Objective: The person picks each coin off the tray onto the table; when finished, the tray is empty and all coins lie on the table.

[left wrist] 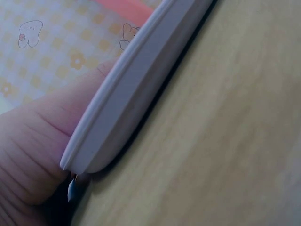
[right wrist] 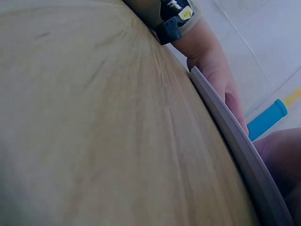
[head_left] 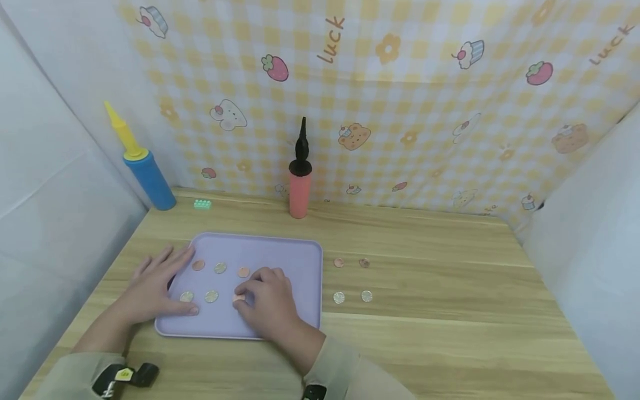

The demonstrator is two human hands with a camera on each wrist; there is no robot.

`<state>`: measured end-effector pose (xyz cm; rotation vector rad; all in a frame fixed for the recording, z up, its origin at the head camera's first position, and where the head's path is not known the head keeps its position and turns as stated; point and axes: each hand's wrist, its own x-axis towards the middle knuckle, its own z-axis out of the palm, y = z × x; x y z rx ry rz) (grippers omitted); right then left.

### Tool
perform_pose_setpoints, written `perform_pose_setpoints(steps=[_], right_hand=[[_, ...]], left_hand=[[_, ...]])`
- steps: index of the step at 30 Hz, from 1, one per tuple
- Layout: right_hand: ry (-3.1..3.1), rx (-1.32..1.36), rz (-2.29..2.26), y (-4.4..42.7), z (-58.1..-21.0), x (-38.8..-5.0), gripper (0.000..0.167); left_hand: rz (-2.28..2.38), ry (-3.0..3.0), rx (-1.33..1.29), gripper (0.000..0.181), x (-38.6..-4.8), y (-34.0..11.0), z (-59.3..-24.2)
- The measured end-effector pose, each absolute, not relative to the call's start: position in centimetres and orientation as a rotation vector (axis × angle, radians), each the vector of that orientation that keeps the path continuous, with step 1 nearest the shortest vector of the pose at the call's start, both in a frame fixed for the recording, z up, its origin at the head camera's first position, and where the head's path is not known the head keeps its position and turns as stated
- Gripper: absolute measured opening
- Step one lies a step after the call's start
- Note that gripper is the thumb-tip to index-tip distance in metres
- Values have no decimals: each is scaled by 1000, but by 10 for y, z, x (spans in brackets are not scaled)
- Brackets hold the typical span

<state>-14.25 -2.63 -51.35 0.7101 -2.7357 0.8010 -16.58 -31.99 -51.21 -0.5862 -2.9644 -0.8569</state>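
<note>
The right hand pinches a copper coin between thumb and fingers, over the purple tray; its wrist crosses the tray's near rim, and the right rim runs just beside it, with a strip of tray surface between; a second copper coin lies just beyond its knuckles, and a silver coin just left; farther left, another silver coin sits by the thumb of the left hand, which rests spread across the tray's left rim, grasping nothing, and bars that side; two more coins lie ahead and left, inside the rim.

Right of the hand, past the rim, four coins lie in two rows on the wooden tabletop, which stretches on to its right edge; beyond the tray's far rim stand a pink pump ahead and, well left, a green brick and a blue pump; the checkered cloth closes the back.
</note>
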Motion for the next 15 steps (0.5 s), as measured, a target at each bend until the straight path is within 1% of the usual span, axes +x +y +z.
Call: perform_pose_setpoints(steps=[8, 12, 15], right_hand=[[-2875, 641, 903, -26, -507, -146, 9], [-2841, 672, 930, -25, -506, -147, 7], [-2778, 724, 943, -24, -507, -146, 11]], left_hand=[[-856, -2958, -589, 129, -166, -319, -510], [-860, -2946, -596, 129, -165, -320, -510], [-866, -2950, -593, 129, -165, -320, -511]])
